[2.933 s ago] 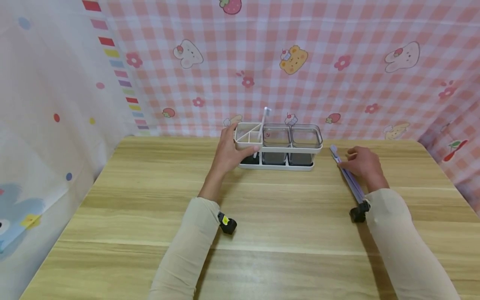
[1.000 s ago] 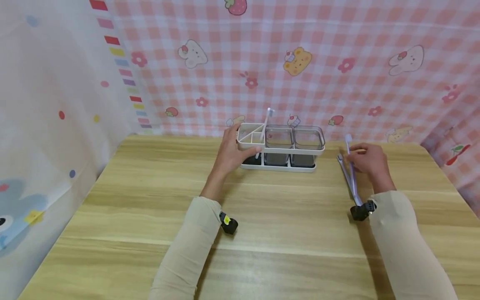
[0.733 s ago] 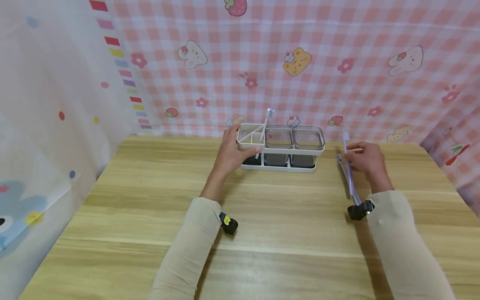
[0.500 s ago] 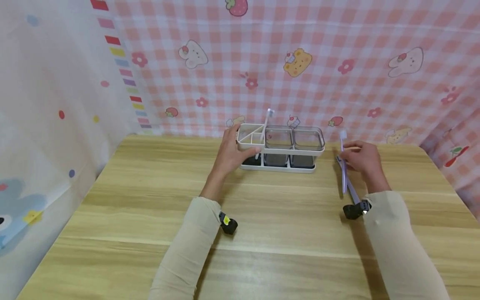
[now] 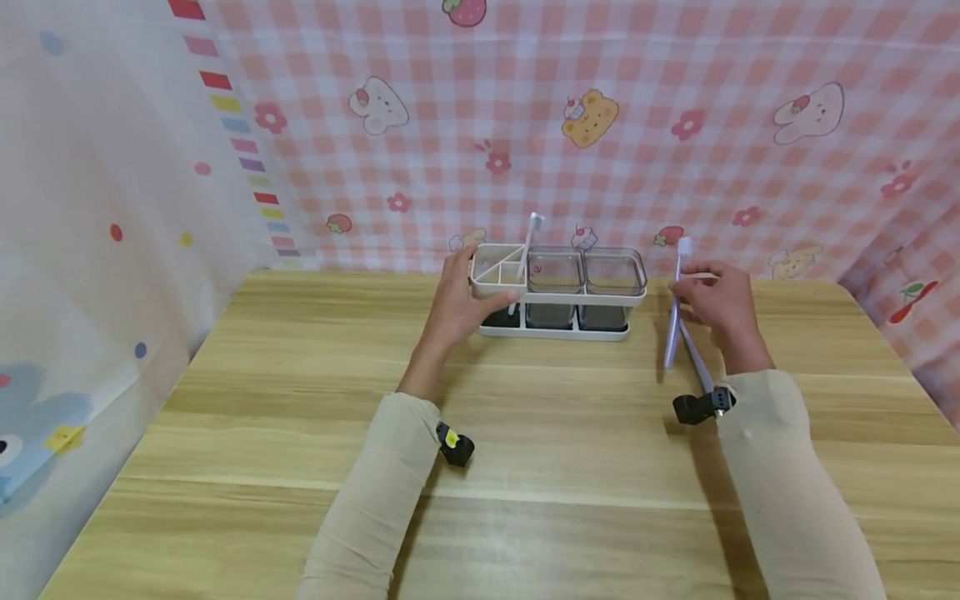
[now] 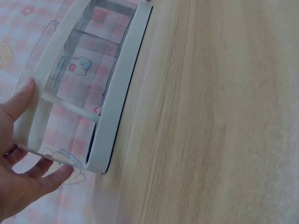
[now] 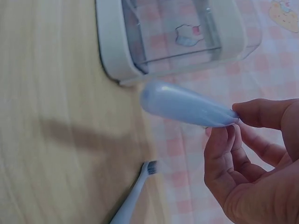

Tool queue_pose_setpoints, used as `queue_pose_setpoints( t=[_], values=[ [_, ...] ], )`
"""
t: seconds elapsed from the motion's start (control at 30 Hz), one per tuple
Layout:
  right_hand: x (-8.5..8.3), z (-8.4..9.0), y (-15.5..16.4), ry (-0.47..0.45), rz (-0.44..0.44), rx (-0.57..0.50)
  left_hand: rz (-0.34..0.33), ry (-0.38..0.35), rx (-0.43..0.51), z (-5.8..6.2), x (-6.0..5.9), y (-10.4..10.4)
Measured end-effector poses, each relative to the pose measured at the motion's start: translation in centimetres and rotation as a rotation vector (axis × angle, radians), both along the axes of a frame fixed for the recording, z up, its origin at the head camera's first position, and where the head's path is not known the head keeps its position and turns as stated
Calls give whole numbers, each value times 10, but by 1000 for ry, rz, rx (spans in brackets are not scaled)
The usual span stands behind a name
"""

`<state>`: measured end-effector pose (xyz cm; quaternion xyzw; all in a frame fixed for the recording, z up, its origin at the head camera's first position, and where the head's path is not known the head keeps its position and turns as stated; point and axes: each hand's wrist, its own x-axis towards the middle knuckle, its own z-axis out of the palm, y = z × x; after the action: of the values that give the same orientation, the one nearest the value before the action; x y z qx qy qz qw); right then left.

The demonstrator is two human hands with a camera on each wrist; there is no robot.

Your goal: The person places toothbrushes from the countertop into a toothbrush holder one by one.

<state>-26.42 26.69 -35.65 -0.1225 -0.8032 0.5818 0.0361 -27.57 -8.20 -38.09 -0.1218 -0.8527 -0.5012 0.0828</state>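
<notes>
A white toothbrush holder [image 5: 585, 299] with divided slots and two clear cups stands at the table's back edge. My left hand [image 5: 455, 304] grips its left end, thumb on the front and fingers round the side. A white toothbrush [image 5: 529, 239] leans upright in one of its slots. To the right of the holder, my right hand [image 5: 723, 302] pinches a purple toothbrush [image 5: 671, 337] between thumb and fingers, raised off the table with its head up. Below that hand a second toothbrush [image 5: 697, 360] lies on the wood; its bristles show in the right wrist view.
The wooden table [image 5: 555, 475] runs up to a pink checked curtain [image 5: 435, 150] close behind the holder. A white dotted curtain [image 5: 127, 167] hangs at the left. Black wrist cameras sit on both sleeves.
My right hand has picked the purple toothbrush up from beside the other one, then carried it left and upward toward the holder. My left hand stays on the holder.
</notes>
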Motion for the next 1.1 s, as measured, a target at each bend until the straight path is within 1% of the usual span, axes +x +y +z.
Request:
queue_pose_setpoints(
  t=[0.13,0.2,0.27,0.4,0.5,0.67,0.97,1.1],
  values=[
    [1,8,-3,30,-10,-101,-7,8,11,-1,0,0],
    [2,12,-5,41,-18,-120,-9,7,16,-1,0,0],
    [2,15,-7,49,-30,-117,-10,5,15,-1,1,-1],
    [3,19,-11,67,-42,-59,-9,-6,12,-1,2,0],
    [4,21,-15,77,-47,-54,-9,-8,10,-1,2,0],
    [4,24,-19,75,-49,-83,-12,-14,16,-3,2,1],
    [3,31,-25,109,-28,-136,0,-6,4,-3,-1,1],
    [2,34,-29,134,-17,-163,1,-4,13,-2,-1,0]
  ],
)
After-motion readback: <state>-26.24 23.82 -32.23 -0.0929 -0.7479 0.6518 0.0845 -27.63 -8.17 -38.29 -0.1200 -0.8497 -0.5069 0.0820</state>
